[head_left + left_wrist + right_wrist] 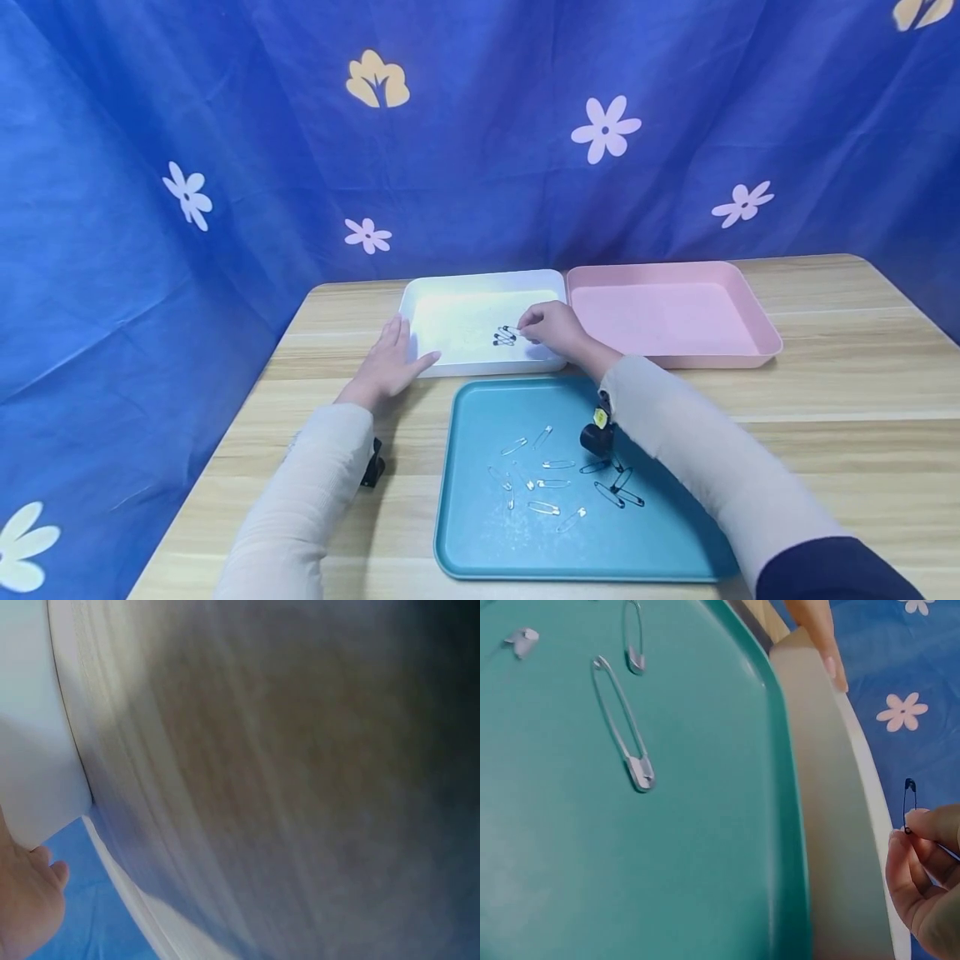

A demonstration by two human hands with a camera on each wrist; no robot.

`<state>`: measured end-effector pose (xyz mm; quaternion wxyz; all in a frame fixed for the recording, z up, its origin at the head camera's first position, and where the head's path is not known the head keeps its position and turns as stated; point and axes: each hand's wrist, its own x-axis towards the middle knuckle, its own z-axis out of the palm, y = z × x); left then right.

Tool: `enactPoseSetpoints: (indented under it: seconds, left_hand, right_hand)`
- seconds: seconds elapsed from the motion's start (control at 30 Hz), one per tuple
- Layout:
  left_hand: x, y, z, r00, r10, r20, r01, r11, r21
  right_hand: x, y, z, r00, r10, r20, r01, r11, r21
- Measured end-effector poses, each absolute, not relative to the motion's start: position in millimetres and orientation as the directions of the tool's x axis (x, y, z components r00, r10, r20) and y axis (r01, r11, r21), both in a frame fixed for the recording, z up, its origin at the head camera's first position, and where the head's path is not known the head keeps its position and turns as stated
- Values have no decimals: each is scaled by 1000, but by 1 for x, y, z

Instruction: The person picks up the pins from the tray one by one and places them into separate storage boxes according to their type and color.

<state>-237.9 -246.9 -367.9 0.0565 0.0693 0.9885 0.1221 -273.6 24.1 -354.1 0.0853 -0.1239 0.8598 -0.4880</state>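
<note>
My right hand (557,327) is over the right side of the white tray (450,329). Between its thumb and fingertips it pinches a black safety pin (910,785), which stands upright in the right wrist view. A few black safety pins (504,339) lie inside the white tray, just left of those fingertips. At the tray's left end rests my left hand (386,365), fingers straight and thumb spread along the near rim. The left wrist view catches only part of that hand (30,900), beside the white tray wall.
Nearer to me lies a teal tray (510,550) with several silver safety pins (553,483) and, on its right, several black safety pins (609,495). A pink tray (667,317) adjoins the white one on the right. Behind the wooden table (840,417) hangs a blue flowered cloth (480,183).
</note>
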Motion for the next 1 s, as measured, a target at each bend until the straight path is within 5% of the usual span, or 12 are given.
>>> enactPoseSetpoints:
  seconds: [1.0]
  left_hand:
    - [-239, -247, -368, -987, 134, -93, 106, 960, 259]
  right_hand:
    - [-307, -5, -376, -971, -237, -29, -146, 685, -714]
